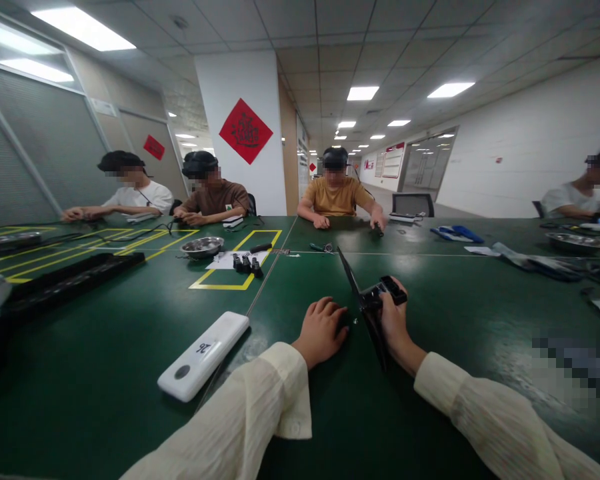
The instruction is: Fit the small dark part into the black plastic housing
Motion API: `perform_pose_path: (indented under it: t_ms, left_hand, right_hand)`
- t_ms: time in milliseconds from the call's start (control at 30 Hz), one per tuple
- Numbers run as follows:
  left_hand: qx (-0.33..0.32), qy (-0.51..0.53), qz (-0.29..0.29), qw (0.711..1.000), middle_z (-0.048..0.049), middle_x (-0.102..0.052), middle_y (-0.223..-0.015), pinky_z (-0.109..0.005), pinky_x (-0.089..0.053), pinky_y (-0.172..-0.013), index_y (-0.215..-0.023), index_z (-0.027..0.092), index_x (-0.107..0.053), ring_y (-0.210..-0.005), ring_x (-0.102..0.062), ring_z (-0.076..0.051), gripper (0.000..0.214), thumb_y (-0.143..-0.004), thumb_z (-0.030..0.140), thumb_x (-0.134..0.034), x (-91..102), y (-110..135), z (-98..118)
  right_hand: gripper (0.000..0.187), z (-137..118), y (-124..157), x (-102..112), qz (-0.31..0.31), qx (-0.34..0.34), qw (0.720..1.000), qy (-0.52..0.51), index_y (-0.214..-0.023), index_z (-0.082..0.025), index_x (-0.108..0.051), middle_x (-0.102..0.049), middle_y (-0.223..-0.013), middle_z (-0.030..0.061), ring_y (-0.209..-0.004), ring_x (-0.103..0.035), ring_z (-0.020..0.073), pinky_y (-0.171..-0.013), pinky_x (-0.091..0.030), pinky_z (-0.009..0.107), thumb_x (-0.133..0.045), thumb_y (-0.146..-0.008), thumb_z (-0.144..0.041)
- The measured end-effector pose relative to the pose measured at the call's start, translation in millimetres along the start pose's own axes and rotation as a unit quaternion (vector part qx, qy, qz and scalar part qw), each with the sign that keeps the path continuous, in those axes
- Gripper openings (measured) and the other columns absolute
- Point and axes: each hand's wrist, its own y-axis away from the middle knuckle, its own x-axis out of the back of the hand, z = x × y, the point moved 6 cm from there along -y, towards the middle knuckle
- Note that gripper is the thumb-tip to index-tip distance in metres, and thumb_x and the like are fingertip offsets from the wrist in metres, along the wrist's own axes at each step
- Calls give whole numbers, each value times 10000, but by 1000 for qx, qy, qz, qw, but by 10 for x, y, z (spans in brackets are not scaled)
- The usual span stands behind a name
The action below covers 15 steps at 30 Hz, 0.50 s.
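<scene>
My right hand (396, 328) grips a black plastic device with a thin flat panel (374, 323), held up on edge over the table. The thumb lies on its bulky black block (393, 291), which has open compartments; the exact kind of device is unclear. My left hand (322, 331) rests palm down on the green tabletop, left of the panel. Its fingers are bent and loosely apart, with nothing visible in them. Just beyond its fingertips lies a tiny shiny piece (355, 322), too small to name.
A white power bank (204, 357) marked 26 lies left of my arms. Farther off are a metal bowl (202, 247), several black cylindrical parts (247, 265) and a yellow taped outline (222, 287). A long black tray (75, 283) sits at left. Several people sit around the table (290, 427).
</scene>
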Motion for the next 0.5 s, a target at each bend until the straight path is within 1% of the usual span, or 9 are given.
perform_pose_path:
  t_ms: [67,167,267,367,500]
  left_hand:
    - [9,2,-9,1000,-75,-547,-1134,-428,-320,-962,-1119,196,-556,-1171,-381,-261,343,-817,332,-468,-49,-16,24]
    - [27,8,-28,999,-70,-560,-1072,-415,-385,-877,-1065,217,-592,-1041,-474,-247,306,-835,337,-430,-81,-63,41]
    - [52,16,-47,997,-70,-562,-1045,-391,-423,-815,-1018,218,-613,-950,-511,-234,283,-816,339,-456,-78,-111,40]
    - [74,11,-32,997,-82,-562,-1041,-369,-427,-827,-959,191,-632,-977,-498,-234,250,-799,297,-472,-40,-138,43]
    - [82,14,-8,996,-80,-578,-993,-363,-432,-812,-908,186,-637,-955,-505,-233,216,-770,270,-493,-28,-137,79]
  right_hand:
    - [520,1,2,-21,5,-12,1000,-5,-1185,-258,-425,-531,-949,-18,-779,-526,137,-725,-444,273,-537,-683,-336]
    - [516,-9,12,-92,-12,-8,1000,-3,-1175,-252,-436,-530,-980,-10,-792,-529,143,-717,-450,276,-542,-678,-343]
    - [494,-14,34,-148,-32,5,999,2,-1162,-244,-454,-535,-1021,0,-834,-536,152,-752,-451,287,-542,-685,-339]
    - [508,13,42,-162,-45,5,999,-5,-1178,-250,-450,-539,-1038,3,-856,-543,159,-761,-456,296,-548,-685,-332]
    - [563,71,29,-172,-75,-11,997,-21,-1233,-265,-412,-564,-982,6,-793,-562,167,-683,-484,298,-554,-693,-339]
